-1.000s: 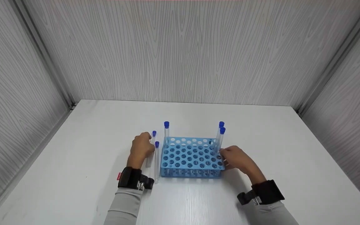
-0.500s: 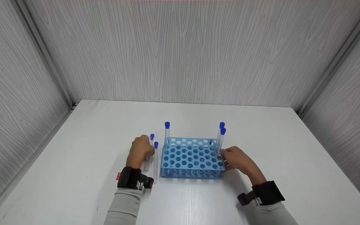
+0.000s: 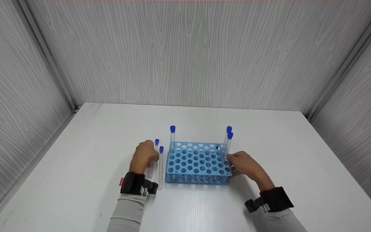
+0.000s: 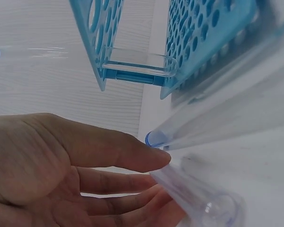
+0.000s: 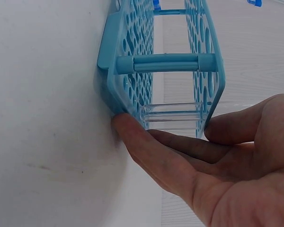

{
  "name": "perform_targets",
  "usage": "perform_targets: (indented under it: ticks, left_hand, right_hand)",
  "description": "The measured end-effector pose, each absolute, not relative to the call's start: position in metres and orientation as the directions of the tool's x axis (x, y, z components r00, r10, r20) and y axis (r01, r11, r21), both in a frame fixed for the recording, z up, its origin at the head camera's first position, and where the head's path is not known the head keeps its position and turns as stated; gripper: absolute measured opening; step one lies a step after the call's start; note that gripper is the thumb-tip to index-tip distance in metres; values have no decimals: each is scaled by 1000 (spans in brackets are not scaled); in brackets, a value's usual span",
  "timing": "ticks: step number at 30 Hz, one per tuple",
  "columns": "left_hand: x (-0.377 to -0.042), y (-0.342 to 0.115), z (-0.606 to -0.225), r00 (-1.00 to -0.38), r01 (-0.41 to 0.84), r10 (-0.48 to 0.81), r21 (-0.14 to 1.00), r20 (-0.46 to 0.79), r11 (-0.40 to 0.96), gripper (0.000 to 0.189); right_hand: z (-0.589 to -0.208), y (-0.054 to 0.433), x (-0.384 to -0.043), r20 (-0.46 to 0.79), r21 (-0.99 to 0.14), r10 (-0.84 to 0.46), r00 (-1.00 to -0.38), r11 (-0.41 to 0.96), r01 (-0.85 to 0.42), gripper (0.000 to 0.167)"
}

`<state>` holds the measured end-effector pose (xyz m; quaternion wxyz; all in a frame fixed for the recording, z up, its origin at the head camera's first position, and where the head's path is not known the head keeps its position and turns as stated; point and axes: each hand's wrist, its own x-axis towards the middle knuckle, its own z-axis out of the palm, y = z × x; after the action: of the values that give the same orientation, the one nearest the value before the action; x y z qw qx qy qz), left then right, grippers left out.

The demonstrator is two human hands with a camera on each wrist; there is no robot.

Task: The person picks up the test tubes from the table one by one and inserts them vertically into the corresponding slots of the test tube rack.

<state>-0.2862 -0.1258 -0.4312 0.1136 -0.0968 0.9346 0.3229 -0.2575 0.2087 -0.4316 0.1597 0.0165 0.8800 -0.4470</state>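
A light blue test tube rack (image 3: 198, 174) with rows of round holes stands on the table between my hands. My left hand (image 3: 144, 156) pinches a clear blue-capped test tube (image 4: 201, 198) between thumb and fingers, left of the rack. Between that hand and the rack lies another blue-capped test tube (image 3: 161, 169). At the rack's right end my right hand (image 3: 242, 163) grips it, the thumb (image 5: 229, 126) at the top plate and a fingertip (image 5: 125, 124) by the base. One capped tube (image 3: 172, 138) stands in the back left corner; two capped tubes (image 3: 230, 136) stand at the right.
The white table (image 3: 108, 125) carries the rack and the tubes. Grey wood-grain panels rise behind the table (image 3: 185, 58) and on both sides. Each wrist wears a black strap with a camera (image 3: 149, 187).
My left hand has drawn its test tube slightly toward me and left, a little farther from the rack. My right hand and the rack stay nearly in place.
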Motion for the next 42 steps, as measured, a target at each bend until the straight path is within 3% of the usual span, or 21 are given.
perform_targets:
  ticks: [15, 33, 42]
  left_hand:
    - [-289, -125, -437, -958, -261, -134, 585, -252, 768, 30]
    - [-289, -125, -437, -961, -254, -145, 550, -233, 796, 36]
    - [-288, -125, -434, -964, -245, -132, 568, -233, 786, 28]
  right_hand:
    - [-432, 208, -257, -308, -772, -106, -946, 608, 183, 44]
    - [-430, 208, -256, -309, -775, -109, -945, 605, 184, 41]
    - [-430, 209, -257, -309, -773, -108, -945, 607, 183, 42]
